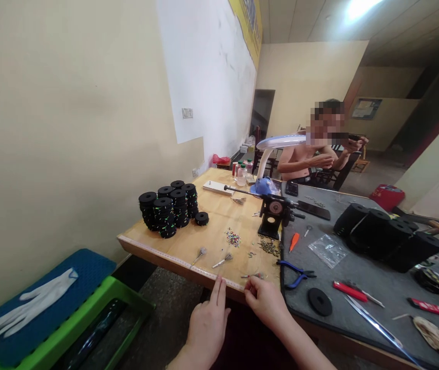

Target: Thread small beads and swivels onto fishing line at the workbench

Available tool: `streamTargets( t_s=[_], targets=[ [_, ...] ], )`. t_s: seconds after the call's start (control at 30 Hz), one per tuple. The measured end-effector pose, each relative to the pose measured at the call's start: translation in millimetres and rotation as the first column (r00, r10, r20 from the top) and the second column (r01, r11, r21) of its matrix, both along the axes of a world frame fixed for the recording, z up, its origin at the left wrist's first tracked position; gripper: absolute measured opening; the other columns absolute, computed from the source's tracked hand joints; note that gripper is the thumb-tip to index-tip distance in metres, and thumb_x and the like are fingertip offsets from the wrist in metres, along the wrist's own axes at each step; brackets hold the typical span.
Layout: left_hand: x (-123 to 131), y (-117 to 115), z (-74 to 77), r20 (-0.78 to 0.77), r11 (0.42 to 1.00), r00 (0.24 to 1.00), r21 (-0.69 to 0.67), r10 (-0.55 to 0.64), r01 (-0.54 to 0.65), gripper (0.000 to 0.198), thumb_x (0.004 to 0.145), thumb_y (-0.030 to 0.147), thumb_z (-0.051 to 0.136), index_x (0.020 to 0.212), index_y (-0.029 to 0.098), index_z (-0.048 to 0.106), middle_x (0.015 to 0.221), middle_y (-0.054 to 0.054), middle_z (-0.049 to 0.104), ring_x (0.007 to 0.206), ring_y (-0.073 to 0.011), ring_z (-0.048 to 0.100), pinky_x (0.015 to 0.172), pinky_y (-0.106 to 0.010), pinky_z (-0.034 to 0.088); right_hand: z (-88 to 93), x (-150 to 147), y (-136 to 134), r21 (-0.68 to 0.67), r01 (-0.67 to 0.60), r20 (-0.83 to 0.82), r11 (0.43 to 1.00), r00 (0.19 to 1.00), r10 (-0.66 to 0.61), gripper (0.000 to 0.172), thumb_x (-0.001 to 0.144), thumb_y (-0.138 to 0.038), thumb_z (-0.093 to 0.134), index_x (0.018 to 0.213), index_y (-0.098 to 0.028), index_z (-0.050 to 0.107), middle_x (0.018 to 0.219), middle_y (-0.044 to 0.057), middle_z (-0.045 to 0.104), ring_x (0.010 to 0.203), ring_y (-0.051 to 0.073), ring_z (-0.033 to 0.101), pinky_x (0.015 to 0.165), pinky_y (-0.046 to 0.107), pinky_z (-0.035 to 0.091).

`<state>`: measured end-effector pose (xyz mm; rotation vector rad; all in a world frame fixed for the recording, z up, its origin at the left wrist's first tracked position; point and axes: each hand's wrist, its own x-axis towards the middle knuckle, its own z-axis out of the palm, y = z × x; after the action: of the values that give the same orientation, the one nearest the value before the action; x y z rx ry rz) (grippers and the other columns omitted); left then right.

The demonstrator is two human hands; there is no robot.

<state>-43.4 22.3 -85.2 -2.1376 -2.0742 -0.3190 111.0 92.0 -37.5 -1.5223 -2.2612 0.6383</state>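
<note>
My left hand (207, 324) lies at the table's front edge, with two fingers stretched out together over the measuring tape strip (188, 268). A short way to the right, my right hand (263, 300) has its thumb and index finger pinched at the same edge. Whatever sits in that pinch is too fine to make out. Just beyond my right fingers is a small red-tipped piece (253, 276). Two small grey-tufted pieces (224, 259) lie ahead of my left fingertips. Small colored beads (233, 237) and a pile of small metallic parts (269, 247) are farther in.
Stacked black foam spools (164, 216) stand at left. A black clamp device (271, 216) and a lamp (265, 154) are ahead. Blue pliers (298, 275), scissors (377, 324) and a black foam disc (319, 301) lie on the grey mat (342, 282). Another person (300, 162) sits across.
</note>
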Motion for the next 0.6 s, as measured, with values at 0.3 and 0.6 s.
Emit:
streamTargets(
  t_s=[0.3,0.6],
  targets=[
    [0.1,0.5,1.8,-0.010,1.000,1.000,0.017,-0.005,0.006,0.048,0.084,0.014,0.051,0.132,0.012,0.048,0.140,-0.017,0.044,0.061,-0.0181,0.067,0.058,-0.033,0.057,-0.7,22.7,-3.1,-0.035,0.089,0.026,0.995,0.996,-0.088,0.014,0.075,-0.013,0.052,0.070,-0.020,0.064,0.061,0.000,0.066,0.056,0.013,0.057,0.051,0.020,0.029],
    [0.8,0.3,1.5,0.003,0.999,1.000,0.030,-0.012,0.012,0.049,0.085,0.015,0.049,0.134,0.014,0.047,0.140,-0.019,0.045,0.059,-0.0188,0.067,0.056,-0.034,0.056,3.9,27.6,-8.1,-0.028,0.102,0.083,0.994,0.992,-0.100,0.018,0.071,-0.009,0.051,0.072,-0.021,0.065,0.064,0.000,0.068,0.057,0.014,0.058,0.052,0.020,0.029]
  ],
)
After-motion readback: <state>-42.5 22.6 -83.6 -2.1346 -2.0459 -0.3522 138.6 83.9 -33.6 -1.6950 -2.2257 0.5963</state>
